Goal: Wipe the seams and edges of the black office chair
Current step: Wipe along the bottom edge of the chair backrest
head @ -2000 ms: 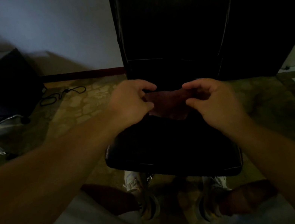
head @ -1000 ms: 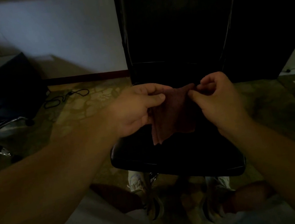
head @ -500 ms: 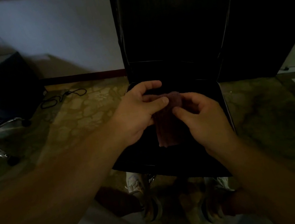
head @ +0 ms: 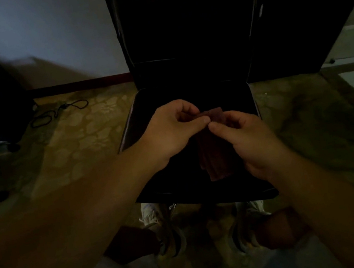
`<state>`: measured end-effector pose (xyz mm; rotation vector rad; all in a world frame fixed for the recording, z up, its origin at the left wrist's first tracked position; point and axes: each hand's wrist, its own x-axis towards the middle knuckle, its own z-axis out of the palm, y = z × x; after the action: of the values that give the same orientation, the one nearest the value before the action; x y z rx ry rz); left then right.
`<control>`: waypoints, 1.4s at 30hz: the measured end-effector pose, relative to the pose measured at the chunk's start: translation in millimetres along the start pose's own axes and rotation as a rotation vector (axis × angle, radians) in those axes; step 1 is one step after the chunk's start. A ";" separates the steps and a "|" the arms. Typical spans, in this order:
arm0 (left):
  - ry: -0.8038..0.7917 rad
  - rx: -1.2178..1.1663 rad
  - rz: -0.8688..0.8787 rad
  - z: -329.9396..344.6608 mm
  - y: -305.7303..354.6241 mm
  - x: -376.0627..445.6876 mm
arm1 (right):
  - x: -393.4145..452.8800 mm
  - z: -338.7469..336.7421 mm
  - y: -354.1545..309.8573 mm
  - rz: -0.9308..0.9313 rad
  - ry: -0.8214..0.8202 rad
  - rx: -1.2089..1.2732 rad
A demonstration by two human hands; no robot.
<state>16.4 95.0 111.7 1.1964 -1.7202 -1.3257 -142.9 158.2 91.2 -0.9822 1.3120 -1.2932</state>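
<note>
Hanging lengthwise from both pinching hands, the cloth (head: 215, 157) dangles just above the chair seat (head: 175, 181); left hand (head: 171, 132) and right hand (head: 245, 136) are equally near.

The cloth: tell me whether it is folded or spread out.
Folded. The cloth hangs as a narrow layered strip above the chair seat, its top pinched by the left hand and the right hand.

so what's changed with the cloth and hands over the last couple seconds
The dark red cloth, held spread between both hands a second ago, is now folded into a narrow hanging strip. The left hand and right hand have closed together, pinching its top. It stays above the black office chair seat, not wiping yet.
</note>
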 end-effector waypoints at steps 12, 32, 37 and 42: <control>-0.461 0.856 0.037 82.9 -79.5 50.3 | 46.9 -110.8 57.2 0.216 0.212 0.092; -0.871 1.210 -0.191 155.1 -103.4 103.2 | 85.3 -167.6 60.0 0.320 0.225 0.564; -0.805 1.181 -0.214 174.5 -104.4 117.5 | 80.2 -177.1 59.1 0.371 0.190 0.657; -0.785 1.163 -0.264 187.9 -99.4 138.2 | 80.3 -189.4 61.5 0.429 0.267 0.733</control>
<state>-175.1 28.6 -40.7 1.6271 -3.2391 -0.9241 -336.1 118.0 6.3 -0.0158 1.0266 -1.4235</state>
